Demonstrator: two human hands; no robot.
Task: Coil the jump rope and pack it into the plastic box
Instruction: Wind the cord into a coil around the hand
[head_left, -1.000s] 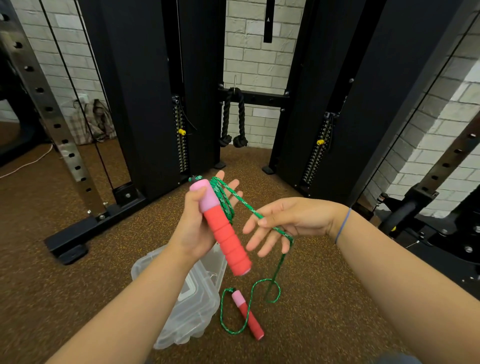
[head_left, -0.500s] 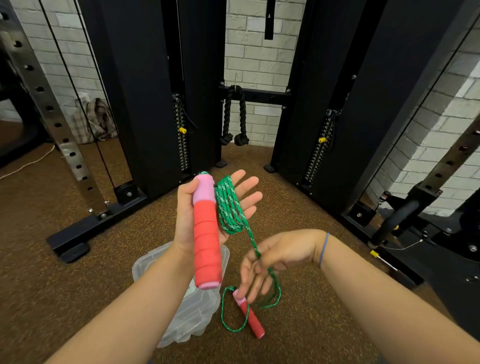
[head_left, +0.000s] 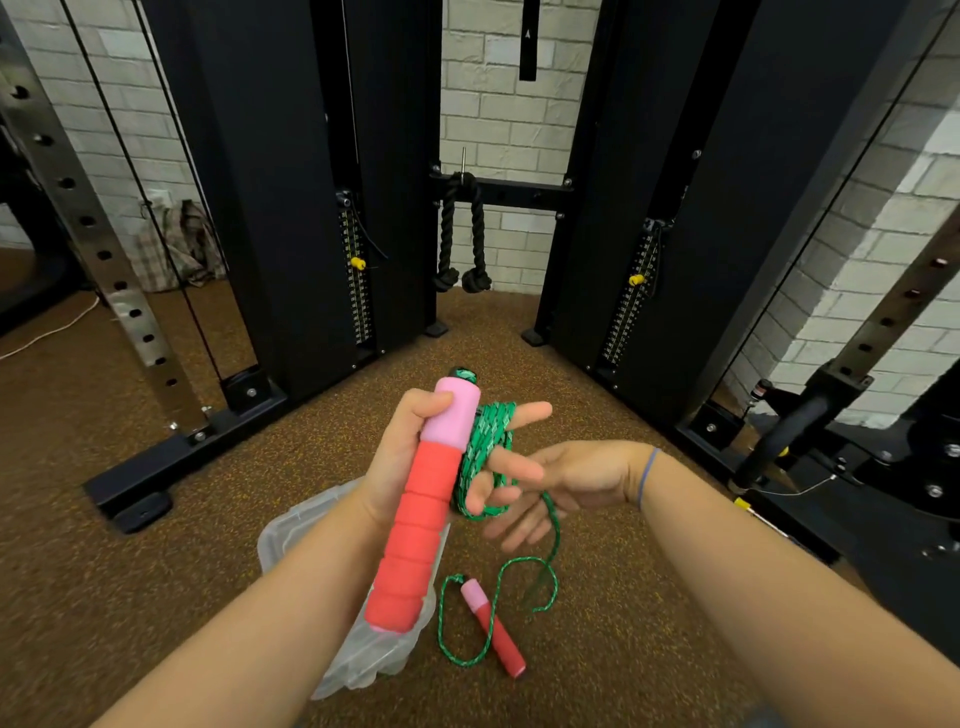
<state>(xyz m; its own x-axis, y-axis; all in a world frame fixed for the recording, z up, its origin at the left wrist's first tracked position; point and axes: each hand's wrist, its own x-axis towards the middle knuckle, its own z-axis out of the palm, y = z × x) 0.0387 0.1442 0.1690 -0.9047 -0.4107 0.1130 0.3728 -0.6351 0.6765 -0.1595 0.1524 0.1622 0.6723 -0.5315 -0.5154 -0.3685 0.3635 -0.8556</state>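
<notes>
Head view: left hand (head_left: 400, 457) clamped the red-and-pink foam handle (head_left: 421, 519) under its thumb, fingers out straight with green cord (head_left: 485, 447) looped round them. Right hand (head_left: 566, 478) lay against the coil, fingers spread and nearly straight, cord trailing beneath the palm. Cord looked light, limp, likely to slip off; best pinched at the loops. Second handle (head_left: 493, 631) lay on the floor just beside the clear plastic box (head_left: 288, 535).

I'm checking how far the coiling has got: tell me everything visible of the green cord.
The green cord, braided with pale flecks, is wound in several loops round the left hand's outstretched fingers, beside the foam handle that hand grips. One strand drops across the right hand's open palm, then snakes slackly over the brown floor to the second handle lying there.
</notes>
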